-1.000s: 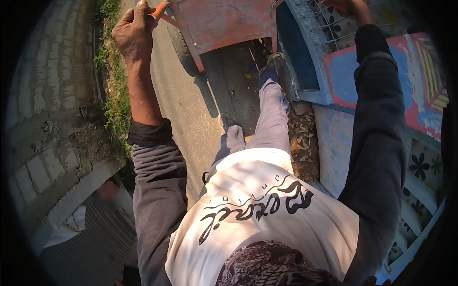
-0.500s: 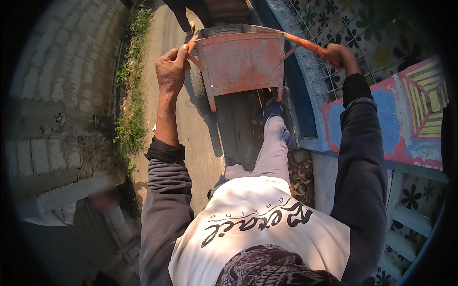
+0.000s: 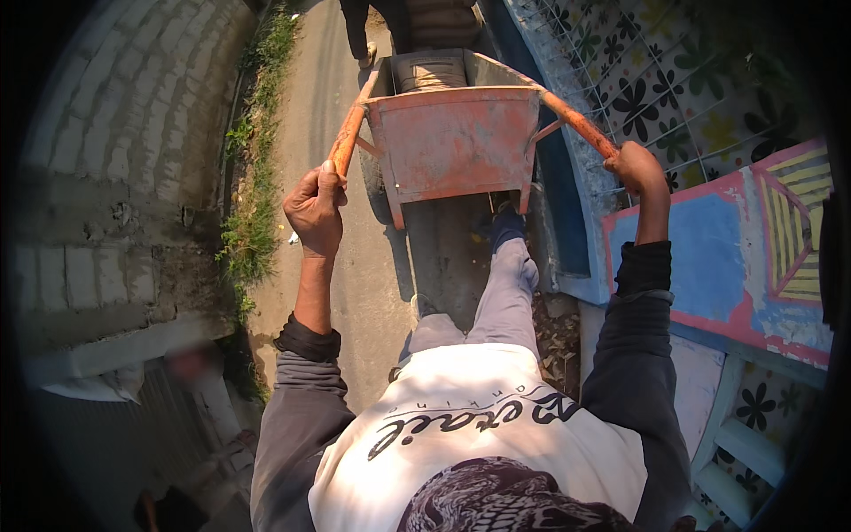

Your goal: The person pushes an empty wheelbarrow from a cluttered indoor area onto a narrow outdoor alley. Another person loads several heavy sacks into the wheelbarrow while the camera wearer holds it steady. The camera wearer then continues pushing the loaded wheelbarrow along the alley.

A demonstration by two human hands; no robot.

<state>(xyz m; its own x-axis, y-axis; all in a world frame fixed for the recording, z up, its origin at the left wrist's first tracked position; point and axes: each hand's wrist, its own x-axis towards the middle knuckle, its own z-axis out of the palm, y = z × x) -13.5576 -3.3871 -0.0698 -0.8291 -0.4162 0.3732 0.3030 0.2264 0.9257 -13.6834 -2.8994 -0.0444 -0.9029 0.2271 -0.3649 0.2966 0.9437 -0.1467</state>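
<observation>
In front of my legs stands a worn orange-red metal cart (image 3: 450, 146) with two orange handles reaching back toward me. My left hand (image 3: 316, 206) is closed round the end of the left handle (image 3: 347, 137). On the other side, my right hand (image 3: 636, 170) grips the end of the right handle (image 3: 581, 127). A filled grey sack (image 3: 432, 71) lies inside the cart's tray. Part of a tyre (image 3: 374, 182) shows at the cart's left side. Both arms stretch forward, and one foot (image 3: 508, 228) is right behind the cart.
A narrow paved lane (image 3: 368, 284) runs ahead, edged by grass (image 3: 253, 204) and a block wall (image 3: 115, 177) on the left. Close on the right is a painted wall (image 3: 683, 248) with a wire grille. Another person's legs (image 3: 359, 31) and stacked sacks (image 3: 441, 22) are just beyond the cart.
Both handles now slope down toward me, and my hands sit lower and nearer my body. More of the tray's inside and its sack shows.
</observation>
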